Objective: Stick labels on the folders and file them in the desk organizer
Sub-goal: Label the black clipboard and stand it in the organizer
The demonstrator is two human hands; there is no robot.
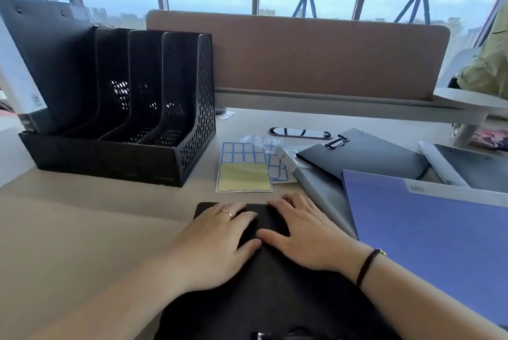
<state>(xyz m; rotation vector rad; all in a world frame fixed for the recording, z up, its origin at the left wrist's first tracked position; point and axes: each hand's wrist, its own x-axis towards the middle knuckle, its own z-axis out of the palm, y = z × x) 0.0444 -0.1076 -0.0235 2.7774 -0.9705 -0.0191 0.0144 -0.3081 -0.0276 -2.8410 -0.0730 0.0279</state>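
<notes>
**Two flat hands on one black folder**

The left hand [220, 240] and the right hand [305, 235] both lie palm-down, fingers straight and spread, pressing on a matte black folder [264, 293] that lies flat on the pale wood-grain bench [82, 229] right in front of the person. Neither hand grips anything. The left wears one thin ring, the right wrist one dark band.

The desk organizer [132, 108], black perforated plastic with four upright slots, stands at the left rear of the bench. One dark folder with a white spine [35, 64] stands in its leftmost slot; the other three slots show only mesh.

Just beyond the fingertips lies a label sheet [243, 169], its blue-bordered labels partly peeled to show yellow backing, overlapping a second label sheet [275, 158] behind it. To the right are a grey folder [321, 196], a smooth blue folder [428, 235], a black clip folder [365, 155] and another dark folder with a white edge [467, 166], overlapping one another
</notes>
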